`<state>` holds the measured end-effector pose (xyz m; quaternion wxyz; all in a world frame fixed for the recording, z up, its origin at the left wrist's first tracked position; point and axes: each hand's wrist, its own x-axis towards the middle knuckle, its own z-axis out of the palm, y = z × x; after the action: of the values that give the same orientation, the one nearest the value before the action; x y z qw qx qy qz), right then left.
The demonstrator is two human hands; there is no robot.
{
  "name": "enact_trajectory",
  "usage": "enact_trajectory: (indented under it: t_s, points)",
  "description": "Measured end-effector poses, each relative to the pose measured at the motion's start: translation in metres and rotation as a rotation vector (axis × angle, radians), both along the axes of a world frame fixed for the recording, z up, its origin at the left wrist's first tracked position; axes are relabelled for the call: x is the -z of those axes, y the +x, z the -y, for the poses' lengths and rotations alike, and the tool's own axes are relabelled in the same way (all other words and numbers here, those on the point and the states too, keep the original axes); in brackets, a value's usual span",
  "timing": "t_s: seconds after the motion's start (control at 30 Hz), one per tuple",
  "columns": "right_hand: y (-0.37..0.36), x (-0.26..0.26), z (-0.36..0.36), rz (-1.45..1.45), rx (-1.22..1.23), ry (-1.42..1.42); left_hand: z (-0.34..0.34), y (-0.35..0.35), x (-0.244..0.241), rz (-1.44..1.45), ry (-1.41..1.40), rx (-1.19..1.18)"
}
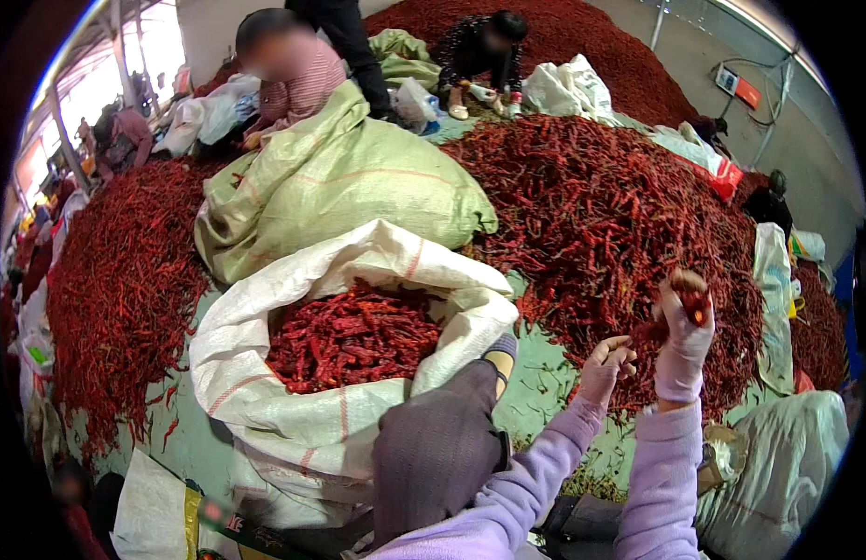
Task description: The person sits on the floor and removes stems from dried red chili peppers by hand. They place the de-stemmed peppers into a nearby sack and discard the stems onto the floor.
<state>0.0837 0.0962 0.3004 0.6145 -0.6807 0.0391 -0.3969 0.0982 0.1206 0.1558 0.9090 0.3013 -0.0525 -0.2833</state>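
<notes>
My right hand (685, 336), in a pale glove, is raised over the large pile of dried red chili peppers (587, 210). Its fingers are curled around a few dried red chilies (697, 308). Just to its left, my left hand (606, 367) has thumb and fingers drawn close together by a blurred chili (648, 334); whether it pinches the stem is too small to tell. Left of my leg stands a white woven sack (230, 329) with its rim rolled down. Dried red chilies (356, 339) lie inside it.
A full green woven sack (349, 182) leans behind the white one. Another chili pile (124, 280) lies left. Stems litter the pale green floor (538, 392). A plastic-covered bundle (783, 469) stands right. One person (300, 77) sits behind the green sack; another (482, 56) bends farther back.
</notes>
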Motion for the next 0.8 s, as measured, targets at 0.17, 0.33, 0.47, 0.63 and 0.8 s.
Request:
enact_trajectory:
  t_s: [0.17,0.33,0.47,0.63,0.8]
  points:
    - [0.072,-0.017,-0.152,0.014,-0.663,-0.738,0.0,0.016,0.038,-0.063,-0.008,-0.103]
    - [0.09,0.092,-0.17,-0.414,-0.783,-0.763,-0.007,0.016,0.044,-0.157,0.052,-0.036]
    - [0.085,0.086,-0.154,-0.5,-0.866,-0.093,0.002,0.025,0.076,-0.215,0.08,-0.063]
    - [0.074,0.056,-0.145,-0.538,-0.77,0.007,0.005,0.02,0.087,-0.179,0.128,-0.047]
    - [0.036,0.076,-0.057,-0.536,-0.399,0.125,0.021,0.006,0.096,-0.074,0.217,-0.027]
